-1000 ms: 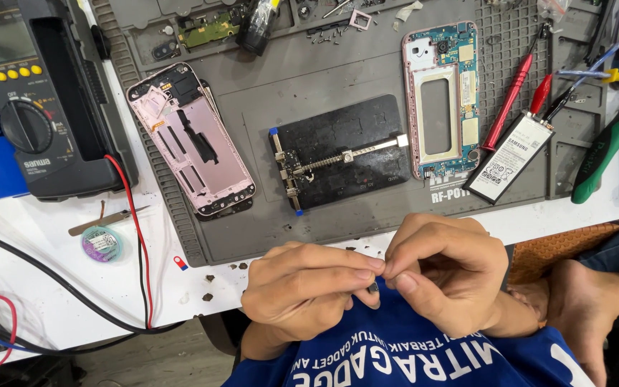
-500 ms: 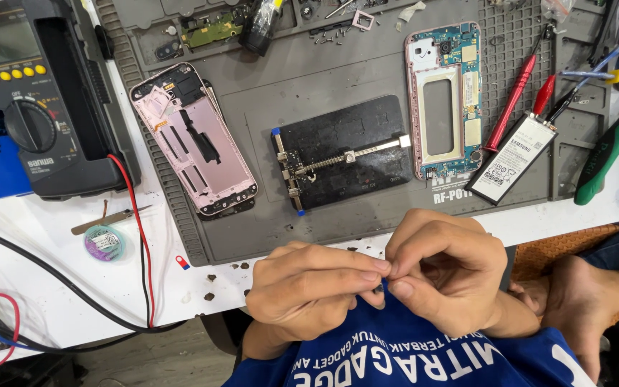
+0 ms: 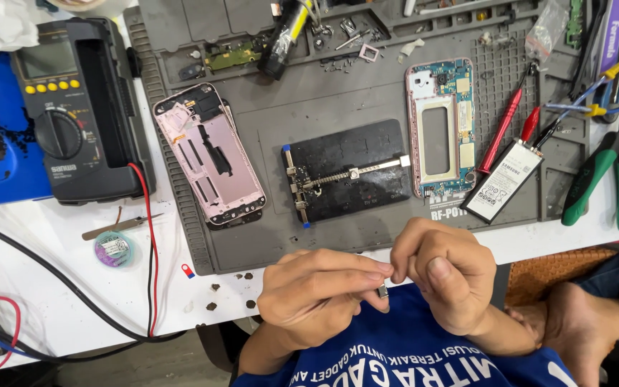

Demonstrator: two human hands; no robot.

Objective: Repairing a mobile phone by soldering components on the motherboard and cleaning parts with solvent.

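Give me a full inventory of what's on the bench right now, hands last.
Work mat: one, grey, centre.
Phone shell: one, pink, mat left.
Board holder: one, black, mat centre.
Phone frame with circuit board: one, pink and blue, mat right.
Battery: one, white and black, beside the frame.
Probes: two, red, above the battery.
Multimeter: one, dark grey with yellow buttons, left.
Pliers: one, green handles, far right.
Solder wick spool: one, greenish, table left.
Small part: one, dark, pinched between both hands.
Left hand: on the part.
Right hand: on the part.
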